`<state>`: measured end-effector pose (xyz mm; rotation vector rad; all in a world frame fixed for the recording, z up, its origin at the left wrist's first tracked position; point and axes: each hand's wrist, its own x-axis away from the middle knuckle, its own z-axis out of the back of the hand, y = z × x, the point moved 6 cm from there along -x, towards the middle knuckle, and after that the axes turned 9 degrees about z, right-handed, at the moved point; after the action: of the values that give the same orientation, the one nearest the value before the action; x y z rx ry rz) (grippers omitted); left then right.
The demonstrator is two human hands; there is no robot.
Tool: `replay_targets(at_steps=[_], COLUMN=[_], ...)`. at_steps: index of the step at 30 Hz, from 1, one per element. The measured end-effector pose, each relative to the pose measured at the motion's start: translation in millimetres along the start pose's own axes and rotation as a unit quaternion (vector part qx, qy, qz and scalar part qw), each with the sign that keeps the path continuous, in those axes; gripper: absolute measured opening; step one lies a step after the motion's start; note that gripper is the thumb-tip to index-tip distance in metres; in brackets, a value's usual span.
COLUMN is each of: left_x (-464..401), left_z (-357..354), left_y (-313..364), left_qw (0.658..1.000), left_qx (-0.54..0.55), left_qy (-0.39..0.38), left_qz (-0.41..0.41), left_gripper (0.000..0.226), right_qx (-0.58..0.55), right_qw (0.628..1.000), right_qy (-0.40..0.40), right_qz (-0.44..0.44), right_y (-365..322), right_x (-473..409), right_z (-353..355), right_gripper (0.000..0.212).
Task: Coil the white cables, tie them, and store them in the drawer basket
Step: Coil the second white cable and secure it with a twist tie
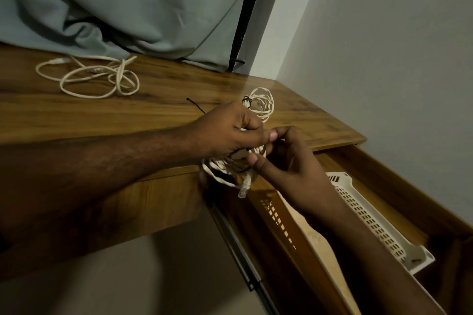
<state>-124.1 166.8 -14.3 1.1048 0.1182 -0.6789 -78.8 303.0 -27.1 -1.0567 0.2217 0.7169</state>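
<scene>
Head view: the left hand [225,130] has its fingers curled tight round a coiled white cable [225,165]. The right hand [289,158] pinches the same coil, thumb and fingers together, above the open drawer [399,179].

Loose cable [99,77] lies on the tabletop [158,100] at far left, before the draped cloth [128,7]. Tied coil [259,103] sits on the tabletop near its right end. Both hands [230,133] hold a third coil [230,163] over the tabletop's front edge. Open drawer [399,186] lies below right, with the basket [363,215] in it.
</scene>
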Motion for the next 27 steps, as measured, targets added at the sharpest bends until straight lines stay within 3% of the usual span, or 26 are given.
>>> replay_targets(at_steps=[3, 6, 17, 20, 24, 27], left_x=[1, 2, 4, 4, 2, 1], left_z=[-1, -5, -8, -7, -4, -2], left_y=[3, 3, -2, -1, -1, -1], left_qw=[1.0, 0.999, 0.997, 0.997, 0.994, 0.993], left_qx=[-0.017, -0.038, -0.077, -0.076, -0.095, -0.1], left_qy=[0.007, 0.007, 0.016, 0.022, 0.037, 0.051], left_qz=[-0.013, -0.024, -0.019, -0.018, -0.031, -0.041], left_gripper=[0.044, 0.05, 0.041, 0.045, 0.046, 0.046], right_qx=[0.039, 0.093, 0.222, 0.141, -0.098, -0.158], right_qw=[0.999, 0.996, 0.971, 0.984, 0.989, 0.982], right_qy=[-0.032, -0.014, 0.09, 0.099, 0.078, 0.062], right_qz=[0.002, 0.01, 0.022, -0.033, -0.08, -0.082], right_y=[2, 5, 9, 19, 30, 31], right_x=[1, -1, -1, 0, -1, -2], right_z=[-2, -4, -13, -14, -22, -21], right_gripper=[0.04, 0.043, 0.036, 0.029, 0.02, 0.017])
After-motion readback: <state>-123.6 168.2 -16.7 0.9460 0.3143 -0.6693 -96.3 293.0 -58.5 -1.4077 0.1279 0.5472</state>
